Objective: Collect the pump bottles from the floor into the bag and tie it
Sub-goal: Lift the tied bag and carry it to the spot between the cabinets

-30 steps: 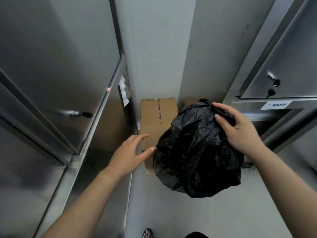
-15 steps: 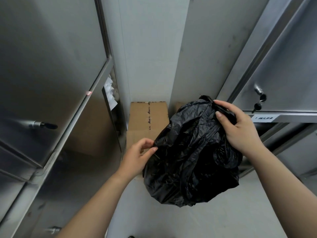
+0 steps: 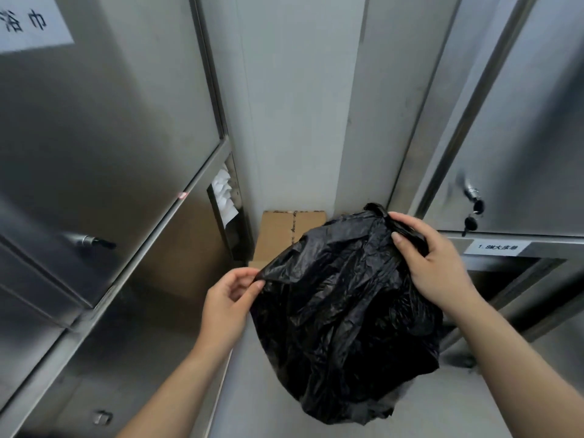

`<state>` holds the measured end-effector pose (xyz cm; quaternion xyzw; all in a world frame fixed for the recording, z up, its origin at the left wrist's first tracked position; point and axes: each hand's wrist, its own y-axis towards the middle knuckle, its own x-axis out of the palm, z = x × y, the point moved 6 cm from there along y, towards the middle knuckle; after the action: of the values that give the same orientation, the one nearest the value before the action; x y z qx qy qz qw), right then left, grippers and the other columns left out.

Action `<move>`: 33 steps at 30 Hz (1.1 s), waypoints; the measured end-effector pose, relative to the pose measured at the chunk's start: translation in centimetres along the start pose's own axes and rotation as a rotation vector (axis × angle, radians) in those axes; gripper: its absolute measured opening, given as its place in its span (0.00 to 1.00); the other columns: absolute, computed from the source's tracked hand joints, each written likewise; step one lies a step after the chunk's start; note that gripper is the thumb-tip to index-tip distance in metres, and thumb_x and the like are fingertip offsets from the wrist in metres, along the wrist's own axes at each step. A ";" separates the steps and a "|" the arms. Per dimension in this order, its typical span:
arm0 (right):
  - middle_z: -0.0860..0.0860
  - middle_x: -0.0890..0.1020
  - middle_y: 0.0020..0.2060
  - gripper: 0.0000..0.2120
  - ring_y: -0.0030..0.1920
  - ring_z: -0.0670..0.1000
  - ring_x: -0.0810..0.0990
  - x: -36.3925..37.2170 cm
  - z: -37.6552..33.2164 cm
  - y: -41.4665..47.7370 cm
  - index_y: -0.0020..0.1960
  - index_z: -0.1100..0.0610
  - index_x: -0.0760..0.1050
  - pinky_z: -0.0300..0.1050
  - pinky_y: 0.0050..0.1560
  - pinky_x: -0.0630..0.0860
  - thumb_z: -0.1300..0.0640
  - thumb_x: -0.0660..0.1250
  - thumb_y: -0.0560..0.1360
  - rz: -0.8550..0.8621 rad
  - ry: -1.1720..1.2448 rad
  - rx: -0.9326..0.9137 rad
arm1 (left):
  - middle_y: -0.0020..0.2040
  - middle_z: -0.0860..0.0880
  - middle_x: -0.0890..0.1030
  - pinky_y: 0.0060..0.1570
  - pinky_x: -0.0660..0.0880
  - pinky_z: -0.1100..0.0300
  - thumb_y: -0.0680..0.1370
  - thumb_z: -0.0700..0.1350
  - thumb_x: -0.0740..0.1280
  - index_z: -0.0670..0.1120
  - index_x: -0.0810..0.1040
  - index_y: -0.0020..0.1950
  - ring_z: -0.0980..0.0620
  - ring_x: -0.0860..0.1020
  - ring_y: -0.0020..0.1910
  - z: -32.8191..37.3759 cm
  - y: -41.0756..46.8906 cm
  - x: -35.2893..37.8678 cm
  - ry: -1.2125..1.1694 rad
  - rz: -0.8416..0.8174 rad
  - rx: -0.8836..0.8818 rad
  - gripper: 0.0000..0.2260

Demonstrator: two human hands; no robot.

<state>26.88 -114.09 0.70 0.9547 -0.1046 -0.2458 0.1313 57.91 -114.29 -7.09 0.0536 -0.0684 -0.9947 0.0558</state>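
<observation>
Tension across the mouth of the crinkled black plastic rubbish bag point(image 3: 341, 311) explains the pose: the bag hangs in the air between the two hands, bulging and sagging low over the pale grey floor point(image 3: 262, 396). The right hand point(image 3: 436, 263) has its fingers and thumb curled round the bunched neck at the top of the bag and, I would judge, carries the weight. The left hand point(image 3: 227, 298) pinches a loose flap of the rim between thumb and fingertips and holds it out to the side. That reads as the start of tying, one hand anchoring the gathered plastic while the other frees a tail to knot against it. No pump bottles show on the floor. The swollen shape suggests they are inside, but the opaque film hides the contents, so I cannot tell for sure. Just behind the bag a plain brown cardboard box point(image 3: 281, 235) sits against the grey wall point(image 3: 300, 105). Brushed stainless-steel cabinet doors point(image 3: 110, 121) close in on the left, with a small handle point(image 3: 88, 241) and crumpled white paper point(image 3: 222, 194) tucked at their edge. A second steel cabinet point(image 3: 521, 121) on the right has dark keys point(image 3: 472, 218) hanging from its lock and a white label strip point(image 3: 493, 248) below. The aisle is narrow, so elbows have little room while the knot is made, and the thin film could tear if pulled hard.
</observation>
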 end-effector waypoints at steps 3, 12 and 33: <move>0.33 0.77 0.53 0.13 0.54 0.30 0.73 0.0 -0.4 0.7 0.59 0.41 0.74 0.21 0.51 0.65 0.54 0.63 0.76 -0.027 0.009 -0.019 | 0.31 0.57 0.80 0.32 0.72 0.73 0.73 0.35 0.69 0.53 0.82 0.42 0.63 0.77 0.31 1.5 0.1 -0.1 -0.049 0.074 0.008 0.12; 0.37 0.77 0.57 0.15 0.57 0.35 0.72 0.6 -2.6 3.9 0.63 0.42 0.73 0.31 0.56 0.68 0.50 0.61 0.77 -0.050 0.025 -0.088 | 0.34 0.52 0.84 0.30 0.77 0.67 0.61 0.49 0.74 0.52 0.85 0.42 0.60 0.81 0.32 6.9 2.9 -2.0 -0.412 0.165 -0.017 0.10; 0.41 0.79 0.56 0.13 0.58 0.42 0.75 8.3 -12.2 25.2 0.61 0.43 0.74 0.45 0.60 0.73 0.52 0.63 0.77 0.230 0.134 -0.175 | 0.36 0.56 0.85 0.44 0.78 0.67 0.72 0.41 0.72 0.51 0.84 0.39 0.60 0.81 0.37 22.4 29.4 -7.3 -0.315 0.201 0.388 0.06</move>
<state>36.60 -137.65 14.97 0.9355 -0.1823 -0.1731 0.2481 65.63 -139.44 19.83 -0.0990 -0.2706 -0.9485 0.1318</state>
